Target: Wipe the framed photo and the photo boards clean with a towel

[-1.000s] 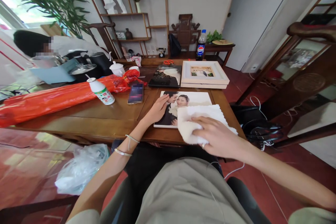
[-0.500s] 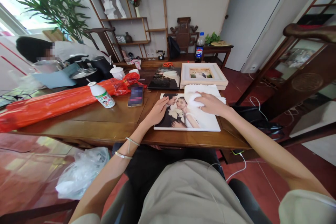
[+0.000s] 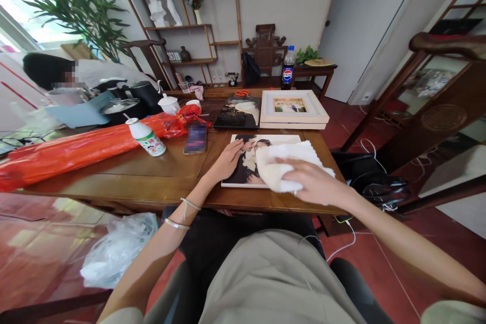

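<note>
A wedding photo panel (image 3: pixel 243 174) lies flat at the table's front edge. My left hand (image 3: pixel 228 158) rests on its left side, fingers stretched out. Bunched in my right hand (image 3: pixel 313 180) is a white cloth (image 3: pixel 279 154), which covers the right half of the panel. Beyond the panel lie a dark photo panel (image 3: pixel 239 114) with an orange-red looped item (image 3: pixel 242 92) on it, and a white picture frame (image 3: pixel 319 106) with a small photo inside.
On the wooden table (image 3: pixel 182 177) are a phone (image 3: pixel 196 139), a white-and-green bottle (image 3: pixel 146 136), a long red plastic-wrapped bundle (image 3: pixel 83 147), a lidded white cup (image 3: pixel 169 105) and a cola bottle (image 3: pixel 288 71). Another person (image 3: pixel 53 71) leans at the far left. A plastic bag (image 3: pixel 119 248) hangs below.
My right hand has moved with the cloth from the panel's upper right toward its lower right edge, nearer to me. My left hand stays in place.
</note>
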Motion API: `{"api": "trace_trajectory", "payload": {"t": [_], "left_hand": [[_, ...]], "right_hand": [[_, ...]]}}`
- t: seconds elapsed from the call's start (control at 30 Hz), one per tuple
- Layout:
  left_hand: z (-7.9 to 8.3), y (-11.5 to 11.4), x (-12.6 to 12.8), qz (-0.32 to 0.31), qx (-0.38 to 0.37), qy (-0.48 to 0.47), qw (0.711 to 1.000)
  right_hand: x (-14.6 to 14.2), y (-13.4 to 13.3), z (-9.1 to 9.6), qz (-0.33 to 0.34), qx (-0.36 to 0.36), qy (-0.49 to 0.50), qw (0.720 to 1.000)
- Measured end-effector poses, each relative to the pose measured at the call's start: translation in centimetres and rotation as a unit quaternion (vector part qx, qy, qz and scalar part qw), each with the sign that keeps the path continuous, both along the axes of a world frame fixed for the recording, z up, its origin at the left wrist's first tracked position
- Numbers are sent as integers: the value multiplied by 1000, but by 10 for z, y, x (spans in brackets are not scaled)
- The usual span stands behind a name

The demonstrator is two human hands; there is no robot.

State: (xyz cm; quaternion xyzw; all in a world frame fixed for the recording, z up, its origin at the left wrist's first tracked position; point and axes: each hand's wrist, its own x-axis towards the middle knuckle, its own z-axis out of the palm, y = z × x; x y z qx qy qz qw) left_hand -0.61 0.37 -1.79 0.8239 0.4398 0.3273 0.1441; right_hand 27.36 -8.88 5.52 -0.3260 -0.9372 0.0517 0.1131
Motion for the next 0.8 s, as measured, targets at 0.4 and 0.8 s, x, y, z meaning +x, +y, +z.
{"api": "trace_trajectory", "payload": {"t": [0.4,0.8], "left_hand": [[2,-1,1,3,-12,3,1000],[1,-1,2,-1,-8,-5,1000]], "right_hand": [[21,111,-7,-101,40,4,994],[-23,-21,-4,84,15,-6,996]]}}
